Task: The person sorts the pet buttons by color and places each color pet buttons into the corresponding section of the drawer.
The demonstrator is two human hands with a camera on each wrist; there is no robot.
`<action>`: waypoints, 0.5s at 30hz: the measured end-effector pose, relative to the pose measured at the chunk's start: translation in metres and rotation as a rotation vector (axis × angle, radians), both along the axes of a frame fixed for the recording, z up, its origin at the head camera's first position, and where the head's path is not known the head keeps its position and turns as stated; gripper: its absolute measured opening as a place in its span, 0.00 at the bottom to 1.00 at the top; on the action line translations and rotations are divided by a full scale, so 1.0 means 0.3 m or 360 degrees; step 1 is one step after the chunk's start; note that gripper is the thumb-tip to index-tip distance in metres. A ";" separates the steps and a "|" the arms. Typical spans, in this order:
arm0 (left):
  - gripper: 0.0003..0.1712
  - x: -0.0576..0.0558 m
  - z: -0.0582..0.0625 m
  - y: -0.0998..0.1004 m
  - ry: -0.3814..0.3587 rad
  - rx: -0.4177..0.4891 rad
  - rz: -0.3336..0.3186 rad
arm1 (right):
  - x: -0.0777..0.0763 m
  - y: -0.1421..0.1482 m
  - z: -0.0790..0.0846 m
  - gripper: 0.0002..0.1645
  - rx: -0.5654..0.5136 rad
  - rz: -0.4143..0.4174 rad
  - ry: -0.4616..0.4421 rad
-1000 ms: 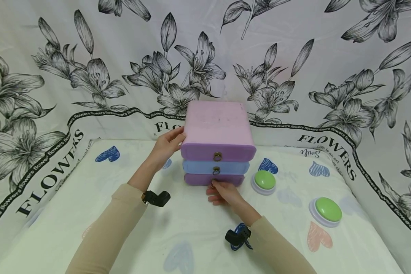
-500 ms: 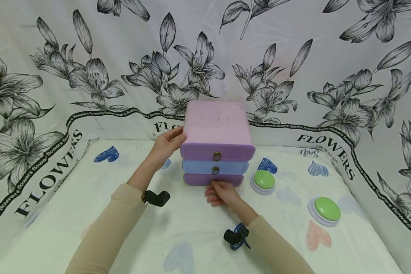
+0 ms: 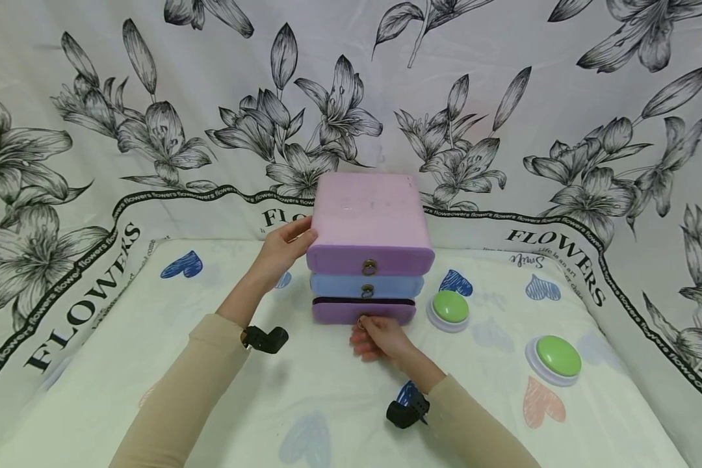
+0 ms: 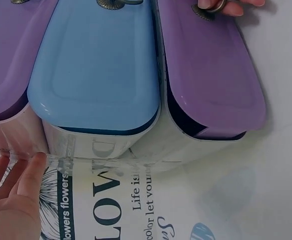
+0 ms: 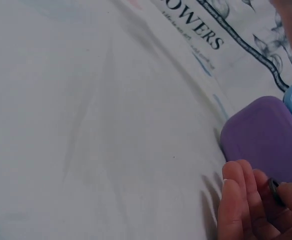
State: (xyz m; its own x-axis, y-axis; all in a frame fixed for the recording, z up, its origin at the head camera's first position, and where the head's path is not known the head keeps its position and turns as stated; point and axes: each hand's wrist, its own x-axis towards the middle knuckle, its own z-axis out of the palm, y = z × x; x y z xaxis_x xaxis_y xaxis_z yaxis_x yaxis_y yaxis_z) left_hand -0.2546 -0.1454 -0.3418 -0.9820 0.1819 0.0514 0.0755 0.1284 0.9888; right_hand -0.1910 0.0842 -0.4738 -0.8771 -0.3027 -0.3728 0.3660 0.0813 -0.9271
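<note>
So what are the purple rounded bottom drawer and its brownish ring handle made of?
The purple bottom drawer looks like slightly glossy plastic: its smooth front shows faint highlights. The brownish ring handle is probably dull metal, given its dark, ridged base.

The head view is bright, both wrist views dimmer.
</note>
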 end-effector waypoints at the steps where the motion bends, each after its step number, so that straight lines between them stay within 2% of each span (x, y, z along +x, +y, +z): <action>1: 0.35 0.001 0.000 -0.001 0.0003 0.0003 0.0001 | 0.002 0.001 0.001 0.23 0.0004 0.0007 0.0003; 15: 0.35 0.002 -0.003 -0.003 0.0022 0.0012 0.0006 | 0.054 0.020 -0.001 0.24 0.0157 0.0105 0.0035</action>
State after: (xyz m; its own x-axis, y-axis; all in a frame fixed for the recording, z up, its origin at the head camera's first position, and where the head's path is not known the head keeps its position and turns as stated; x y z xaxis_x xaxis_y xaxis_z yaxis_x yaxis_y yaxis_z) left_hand -0.2541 -0.1462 -0.3428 -0.9818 0.1780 0.0663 0.0887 0.1210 0.9887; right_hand -0.1749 0.0903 -0.4740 -0.8648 -0.3230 -0.3845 0.3363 0.1961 -0.9211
